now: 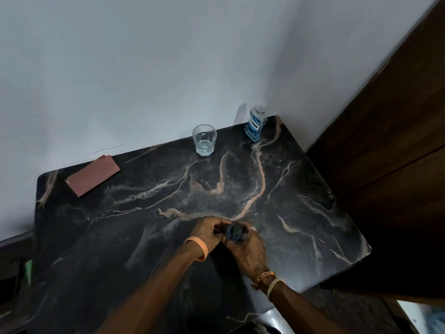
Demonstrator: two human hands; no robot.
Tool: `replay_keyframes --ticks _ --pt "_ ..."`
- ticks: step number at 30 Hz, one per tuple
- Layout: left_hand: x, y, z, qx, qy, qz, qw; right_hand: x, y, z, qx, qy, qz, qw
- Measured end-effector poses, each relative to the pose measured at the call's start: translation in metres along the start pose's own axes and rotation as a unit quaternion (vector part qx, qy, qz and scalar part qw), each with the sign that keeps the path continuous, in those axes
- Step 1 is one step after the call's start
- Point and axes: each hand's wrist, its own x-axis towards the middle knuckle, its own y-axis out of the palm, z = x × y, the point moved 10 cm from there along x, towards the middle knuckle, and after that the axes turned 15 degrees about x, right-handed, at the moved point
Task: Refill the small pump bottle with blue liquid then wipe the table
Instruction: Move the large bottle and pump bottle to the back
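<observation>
near the front of the table [101,249], both hands meet over a small dark object, bluish-grey and bunched. it could be a cloth or the small pump bottle; i cannot tell which. the left hand [209,231] curls closed around its left side, an orange band [199,248] on that wrist. the right hand [248,249] covers it from the right, fingers wrapped on it, a ring [253,228] showing. no pump bottle can be made out anywhere else, so it may be what the hands hide.

if this is the bottle being closed, one hand should brace the body against the marble top while the other turns, keeping it upright so nothing leaks. if it is a cloth, gather it into a flat pad before the first stroke, then wipe in overlapping passes.

farther back, a pink card [92,175] lies at the left rear. a glass [204,140] holding clear liquid stands near the wall, and the blue bottle [255,124] stands in the far right corner, well apart from the hands.
</observation>
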Motion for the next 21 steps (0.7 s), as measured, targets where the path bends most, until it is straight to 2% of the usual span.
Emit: replay_keyframes --ticks 6,10,13,16,19,21 --pt "-0.001 -0.009 0.003 -0.042 0.003 0.007 0.999 0.007 0.002 0.004 -0.049 -0.008 0.020 0.999" --pt "0.002 -0.031 0.016 -0.077 -0.027 -0.053 0.995 0.031 0.016 0.024 -0.091 -0.053 0.057 0.993" --pt "0.008 -0.059 0.020 -0.109 -0.023 -0.105 0.988 0.060 0.043 0.038 -0.064 -0.048 0.136 0.988" --pt "0.014 -0.093 0.024 -0.098 -0.007 -0.153 0.983 0.092 0.067 0.058 -0.081 -0.057 0.182 0.978" --pt "0.023 -0.122 0.037 -0.130 -0.031 -0.176 0.975 0.118 0.095 0.081 -0.119 -0.077 0.219 0.965" --pt "0.031 -0.143 0.041 -0.112 -0.038 -0.199 0.973 0.133 0.110 0.095 -0.130 -0.086 0.229 0.961"
